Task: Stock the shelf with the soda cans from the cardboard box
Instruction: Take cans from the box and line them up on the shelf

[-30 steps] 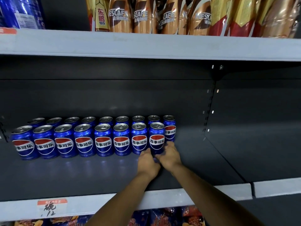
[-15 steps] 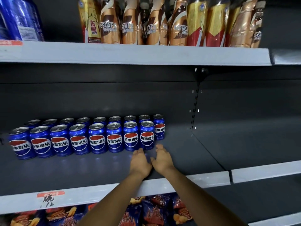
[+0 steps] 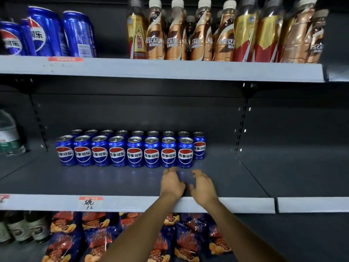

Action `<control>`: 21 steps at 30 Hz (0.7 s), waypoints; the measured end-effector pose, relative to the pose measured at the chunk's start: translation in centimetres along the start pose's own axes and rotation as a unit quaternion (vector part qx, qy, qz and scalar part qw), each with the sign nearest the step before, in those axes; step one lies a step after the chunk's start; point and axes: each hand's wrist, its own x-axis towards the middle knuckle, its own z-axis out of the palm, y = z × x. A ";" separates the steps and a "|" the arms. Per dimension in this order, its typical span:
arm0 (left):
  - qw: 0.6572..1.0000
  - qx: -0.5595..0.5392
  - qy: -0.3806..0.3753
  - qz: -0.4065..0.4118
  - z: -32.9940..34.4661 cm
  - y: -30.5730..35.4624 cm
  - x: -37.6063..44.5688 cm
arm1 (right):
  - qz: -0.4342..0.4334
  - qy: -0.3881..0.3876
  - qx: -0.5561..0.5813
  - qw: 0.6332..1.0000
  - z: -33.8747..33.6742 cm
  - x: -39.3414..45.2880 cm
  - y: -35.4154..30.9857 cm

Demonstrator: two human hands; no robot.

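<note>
Left hand [image 3: 172, 183] sits low center of the frame, above the middle shelf [image 3: 113, 178], fingers loosely curved, holding nothing, fingertips just short of the front-row cans. Right hand [image 3: 203, 187] just beside it to the right, fingers spread and relaxed, thumb out, also holding nothing. Both forearms come up from the bottom edge across the shelf's grey front lip.

Soda cans [image 3: 130, 150] stand upright on the middle shelf, center-left of the frame, in 2 rows: 8 blue cans in front, labels facing out, packed side by side; 9 behind, the last one sticking out past the right end of the front row. Rightmost front can [image 3: 185, 153] stands right ahead of the gap between the 2 hands, neither hand touching it. Shelf space right of the cans is bare dark board. Cardboard box not visible.

Price tag [image 3: 91, 202] with handwriting on the shelf lip, lower left. Upper shelf [image 3: 170, 69]: larger blue cans [image 3: 47, 33] at upper left, brown coffee bottles [image 3: 207, 33] with white caps across the top center and right. Water jug [image 3: 9, 135] at the far left edge. Snack bags [image 3: 94, 237] on the shelf below, bottom of the frame, dark bottles [image 3: 20, 229] at lower left.
</note>
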 end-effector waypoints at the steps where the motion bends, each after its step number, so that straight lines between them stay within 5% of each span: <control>1: 1.000 0.006 -0.002 0.011 0.0 0.1 -0.3 | -0.010 0.002 0.001 1.000 -0.2 -0.4 0.2; 10: 0.994 0.019 0.049 0.093 1.3 0.9 -5.4 | -0.079 0.046 0.001 0.996 -0.9 -4.8 2.1; 15: 0.980 0.007 0.083 0.182 3.3 0.9 -9.7 | -0.206 0.113 0.003 0.972 0.0 -8.7 4.2; 21: 0.985 0.010 0.057 0.164 5.5 -0.2 -13.4 | -0.203 0.089 0.017 0.975 1.1 -12.4 6.5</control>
